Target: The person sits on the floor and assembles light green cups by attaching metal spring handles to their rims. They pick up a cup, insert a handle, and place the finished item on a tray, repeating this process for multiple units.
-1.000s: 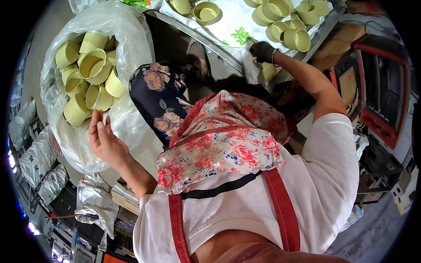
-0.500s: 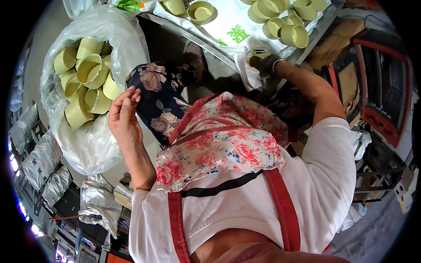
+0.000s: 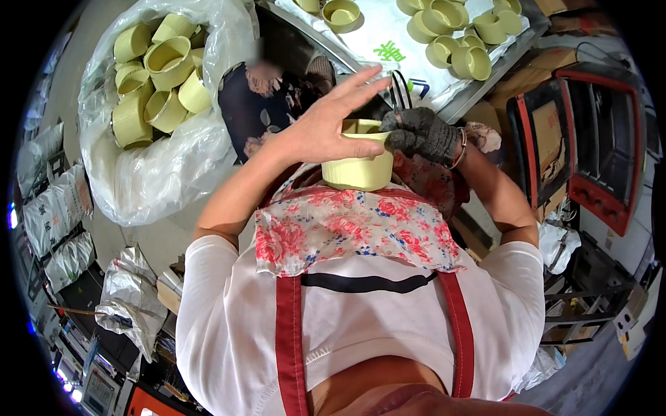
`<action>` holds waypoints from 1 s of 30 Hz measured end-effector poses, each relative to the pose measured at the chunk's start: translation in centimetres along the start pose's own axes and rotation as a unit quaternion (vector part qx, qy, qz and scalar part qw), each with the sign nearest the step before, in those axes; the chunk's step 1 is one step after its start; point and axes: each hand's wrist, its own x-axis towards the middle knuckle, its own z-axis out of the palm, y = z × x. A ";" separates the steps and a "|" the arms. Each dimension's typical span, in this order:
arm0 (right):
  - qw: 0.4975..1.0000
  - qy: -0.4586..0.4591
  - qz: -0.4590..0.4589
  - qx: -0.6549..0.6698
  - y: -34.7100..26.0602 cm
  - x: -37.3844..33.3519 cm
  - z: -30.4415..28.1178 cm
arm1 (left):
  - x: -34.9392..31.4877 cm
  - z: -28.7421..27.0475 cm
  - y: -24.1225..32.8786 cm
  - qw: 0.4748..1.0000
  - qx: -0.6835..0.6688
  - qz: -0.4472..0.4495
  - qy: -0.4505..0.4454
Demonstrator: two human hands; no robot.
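Note:
A pale yellow-green ribbed cup (image 3: 359,170) is held upright in front of my apron, its mouth facing up. My right hand (image 3: 424,134), in a dark grey knitted glove, is closed at the cup's right rim. A thin black and silver looped tool (image 3: 399,91) sticks up from that glove; its kind is unclear. Bare, with fingers stretched out, my left hand (image 3: 326,128) reaches over the cup's left side. Its thumb lies across the near side of the rim. Part of the cup's inside is hidden by this hand.
At the left, a clear plastic bag (image 3: 128,191) holds several similar cups (image 3: 169,64). More cups (image 3: 444,15) stand on a white printed sheet (image 3: 378,31) on a metal-edged table (image 3: 479,93) ahead. A red and black frame (image 3: 602,193) stands at the right.
My right hand has come back from the table edge to my lap with a cup. My left hand has moved right, from beside the bag to the cup.

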 end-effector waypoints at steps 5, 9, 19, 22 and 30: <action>0.978 0.010 -0.160 -0.136 2.6 0.4 3.2 | -2.3 1.1 -1.4 0.995 -0.091 -0.018 0.032; 0.981 -0.005 -0.145 -0.126 2.3 0.9 3.9 | -3.6 1.1 -1.4 0.994 -0.086 -0.049 0.038; 0.945 0.077 -0.227 -0.222 2.6 1.3 5.9 | -5.2 3.2 -0.1 0.931 -0.154 -0.251 0.214; 0.970 0.093 -0.193 -0.114 1.8 1.0 6.6 | -5.3 3.1 0.2 0.928 -0.160 -0.262 0.211; 0.969 0.076 -0.133 -0.193 2.9 1.8 6.6 | -5.5 3.5 -1.0 0.912 -0.285 -0.240 0.171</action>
